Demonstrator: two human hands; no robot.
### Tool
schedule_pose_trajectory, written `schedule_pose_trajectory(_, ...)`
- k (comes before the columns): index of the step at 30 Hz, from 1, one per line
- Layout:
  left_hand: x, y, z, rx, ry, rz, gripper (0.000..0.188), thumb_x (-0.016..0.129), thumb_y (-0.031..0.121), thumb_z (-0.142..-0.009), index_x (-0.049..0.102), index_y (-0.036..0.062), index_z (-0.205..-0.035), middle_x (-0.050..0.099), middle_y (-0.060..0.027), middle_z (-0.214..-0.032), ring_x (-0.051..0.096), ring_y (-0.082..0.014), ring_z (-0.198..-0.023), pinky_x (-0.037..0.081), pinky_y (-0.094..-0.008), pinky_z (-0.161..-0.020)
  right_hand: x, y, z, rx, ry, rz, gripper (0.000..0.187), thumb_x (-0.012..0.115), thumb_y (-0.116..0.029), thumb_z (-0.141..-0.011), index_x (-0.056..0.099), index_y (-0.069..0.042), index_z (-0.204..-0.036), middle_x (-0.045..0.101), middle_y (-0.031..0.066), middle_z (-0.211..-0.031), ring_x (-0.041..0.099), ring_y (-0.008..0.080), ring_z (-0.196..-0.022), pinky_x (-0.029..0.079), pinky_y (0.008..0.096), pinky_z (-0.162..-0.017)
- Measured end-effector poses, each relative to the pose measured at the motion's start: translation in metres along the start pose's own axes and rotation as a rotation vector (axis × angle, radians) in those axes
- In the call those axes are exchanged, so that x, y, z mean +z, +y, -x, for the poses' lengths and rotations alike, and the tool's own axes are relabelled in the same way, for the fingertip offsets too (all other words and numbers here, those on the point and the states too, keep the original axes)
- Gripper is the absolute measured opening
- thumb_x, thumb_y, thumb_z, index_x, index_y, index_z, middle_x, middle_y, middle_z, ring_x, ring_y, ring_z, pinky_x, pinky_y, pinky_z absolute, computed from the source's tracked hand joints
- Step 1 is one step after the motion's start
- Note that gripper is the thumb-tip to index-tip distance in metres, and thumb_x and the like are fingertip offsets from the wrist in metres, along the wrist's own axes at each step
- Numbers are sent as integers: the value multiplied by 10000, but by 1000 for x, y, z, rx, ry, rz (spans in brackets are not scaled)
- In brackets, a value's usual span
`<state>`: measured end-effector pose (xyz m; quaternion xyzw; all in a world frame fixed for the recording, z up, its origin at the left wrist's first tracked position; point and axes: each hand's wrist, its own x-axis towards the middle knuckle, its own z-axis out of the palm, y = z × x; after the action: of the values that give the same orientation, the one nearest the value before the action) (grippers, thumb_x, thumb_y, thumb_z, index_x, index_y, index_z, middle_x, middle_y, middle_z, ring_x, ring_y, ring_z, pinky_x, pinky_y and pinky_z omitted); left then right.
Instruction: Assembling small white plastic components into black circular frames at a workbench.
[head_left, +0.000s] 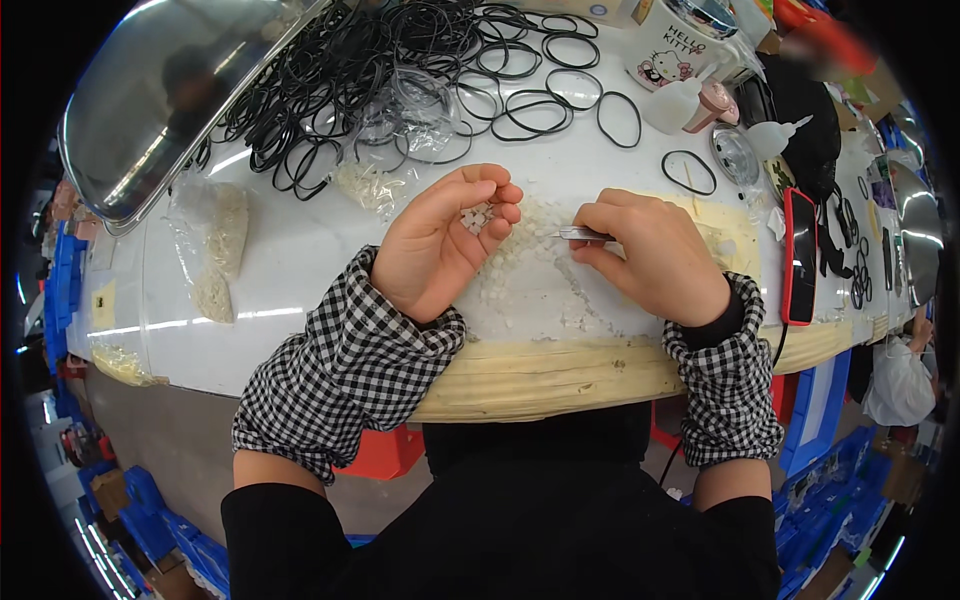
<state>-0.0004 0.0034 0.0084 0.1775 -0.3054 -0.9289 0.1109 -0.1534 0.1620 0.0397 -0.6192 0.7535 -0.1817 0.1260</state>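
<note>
My left hand [432,245] is cupped with its palm up and its fingers curled. Several small white pieces [477,217] lie in its palm. My right hand [655,250], back upward, grips a slim silver metal tool [583,234] between thumb and fingers. The tool's tip points left toward the cupped hand and stays apart from it; most of its length is hidden in my grip. Beneath and between both hands, loose whitish bits [515,265] are scattered over the white tabletop [290,262].
Black rubber rings [345,75] heap at the back, beside a large shiny metal lid [180,90]. Bags of pale pieces [226,240] lie left. At right are a white mug [672,55], a red-edged phone [799,257] and a cable. Yellowish tape [560,378] covers the near edge.
</note>
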Motion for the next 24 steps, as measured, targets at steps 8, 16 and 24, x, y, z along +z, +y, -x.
schedule_pose_trajectory(8,1,0,0,-1,10,-18,173,489,103,-896,504,-13,-1025,538,-89,-943,546,-147,-827,478,-217,-730,10,-4,2,-21,1,30,133,627,-132,-763,581,-39,-845,565,87,-793,585,292,-682,463,372,-600)
schedule_pose_trajectory(16,6,-1,2,-93,-11,-239,231,479,173,-935,545,-19,-1045,558,-44,-925,537,-95,-824,463,-201,-740,12,-5,-5,-68,227,-136,128,607,-84,-797,542,-11,-879,547,104,-799,564,289,-681,444,350,-576)
schedule_pose_trajectory(24,3,-9,5,-210,-191,-181,243,464,215,-956,554,6,-1039,547,-7,-857,481,-68,-772,428,-178,-694,8,-25,-10,-130,347,-539,99,609,8,-793,541,20,-864,514,91,-773,510,185,-636,410,263,-549)
